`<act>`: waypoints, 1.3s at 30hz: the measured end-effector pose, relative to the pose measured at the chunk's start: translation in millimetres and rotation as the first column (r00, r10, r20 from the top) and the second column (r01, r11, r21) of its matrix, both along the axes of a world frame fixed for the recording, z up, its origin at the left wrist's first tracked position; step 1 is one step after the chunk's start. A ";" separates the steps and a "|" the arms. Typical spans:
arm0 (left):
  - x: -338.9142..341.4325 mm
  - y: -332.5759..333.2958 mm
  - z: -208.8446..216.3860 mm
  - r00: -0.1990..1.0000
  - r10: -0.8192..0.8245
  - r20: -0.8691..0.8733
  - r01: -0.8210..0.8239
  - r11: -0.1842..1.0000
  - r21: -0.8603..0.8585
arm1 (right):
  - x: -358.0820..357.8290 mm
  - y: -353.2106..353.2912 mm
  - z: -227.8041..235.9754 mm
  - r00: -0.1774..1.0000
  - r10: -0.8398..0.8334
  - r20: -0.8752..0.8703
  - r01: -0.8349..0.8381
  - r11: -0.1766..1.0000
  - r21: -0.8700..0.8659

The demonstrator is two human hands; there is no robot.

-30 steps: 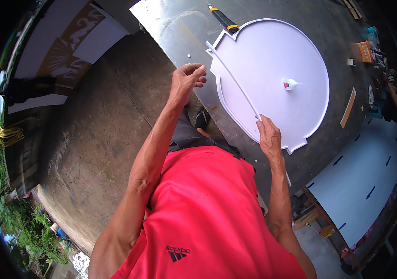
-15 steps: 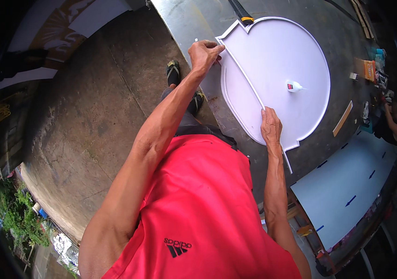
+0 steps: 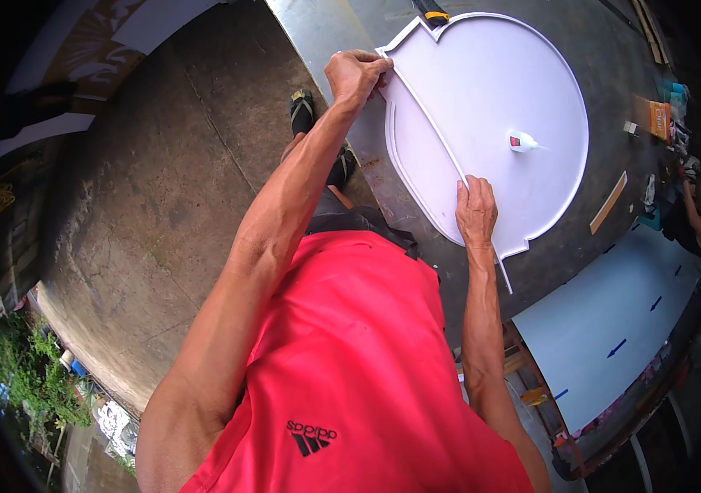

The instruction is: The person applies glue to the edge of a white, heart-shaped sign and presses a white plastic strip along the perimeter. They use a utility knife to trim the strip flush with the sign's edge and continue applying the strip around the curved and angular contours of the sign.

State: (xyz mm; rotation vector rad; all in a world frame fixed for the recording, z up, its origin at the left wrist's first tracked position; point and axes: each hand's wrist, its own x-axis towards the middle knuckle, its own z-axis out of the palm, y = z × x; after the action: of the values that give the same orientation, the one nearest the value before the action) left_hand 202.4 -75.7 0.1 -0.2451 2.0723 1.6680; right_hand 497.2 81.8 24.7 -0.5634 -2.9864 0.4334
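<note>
While the left hand (image 3: 356,78) pinches a thin white strip (image 3: 432,123) near its upper end in the head view, the right hand (image 3: 476,214) grips it lower down. The strip slants across a white panel (image 3: 523,90) on the table (image 3: 326,33), its lower end jutting past the panel's edge.

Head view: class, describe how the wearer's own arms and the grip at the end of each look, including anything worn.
The left grip and right grip are ungloved human hands. The left arm and right arm are lean, with no sleeve, watch or cable visible. The red top bears a black marking.
</note>
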 end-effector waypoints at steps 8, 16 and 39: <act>0.9 -0.5 -0.2 1.000 -0.017 -0.007 0.017 1.000 -0.019 | 6.2 0.2 -4.9 0.996 -0.083 -0.010 0.077 0.956 -0.282; 0.8 7.0 -17.2 0.998 0.006 -0.055 -0.014 0.990 -0.140 | 1.8 -3.9 2.1 1.000 0.021 -0.004 -0.021 0.960 -0.278; 0.1 -0.7 -8.4 0.998 -0.066 -0.008 0.066 0.998 -0.023 | -8.2 -6.9 -11.5 0.981 0.078 -0.178 -0.085 0.996 -0.031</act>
State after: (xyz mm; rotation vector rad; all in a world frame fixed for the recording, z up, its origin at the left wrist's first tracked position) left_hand 202.5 -76.4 -8.3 -0.1750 2.0837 1.6102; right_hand 489.0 74.9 13.2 -0.3835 -2.8436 0.5187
